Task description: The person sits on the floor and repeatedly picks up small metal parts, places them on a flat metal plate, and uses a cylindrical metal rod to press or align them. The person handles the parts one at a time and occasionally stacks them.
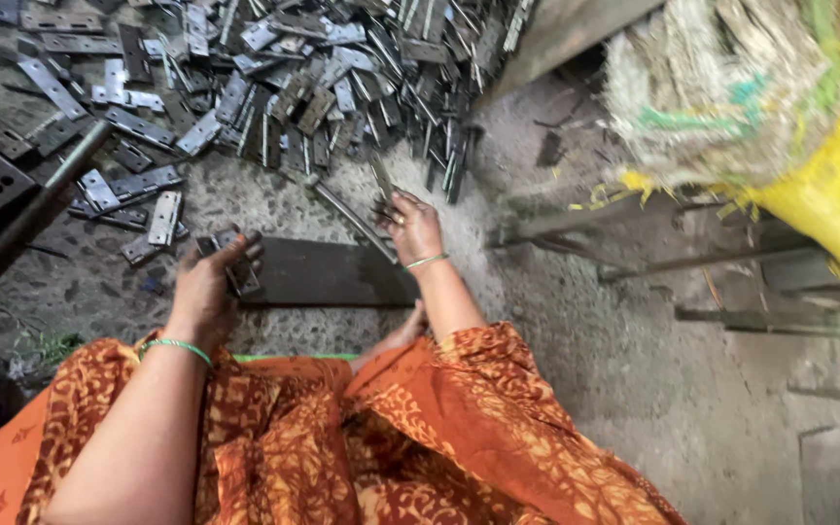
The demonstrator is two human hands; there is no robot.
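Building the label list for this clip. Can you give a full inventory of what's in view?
hinge pile: many, grey metal, floor at top
loose hinges: several, grey, floor at left
flat metal plate: one, dark, floor before the knees
metal rod: one, dark, left edge
woven sack: one, beige with yellow, top right
metal bars: a few, dark, floor at right
floor: grey concrete
left hand: holds hinges, green bangle
right hand: holds one hinge, bangle

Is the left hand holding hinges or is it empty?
Holding: the left hand has its fingers closed around a few dark metal hinges, above the dark plate.
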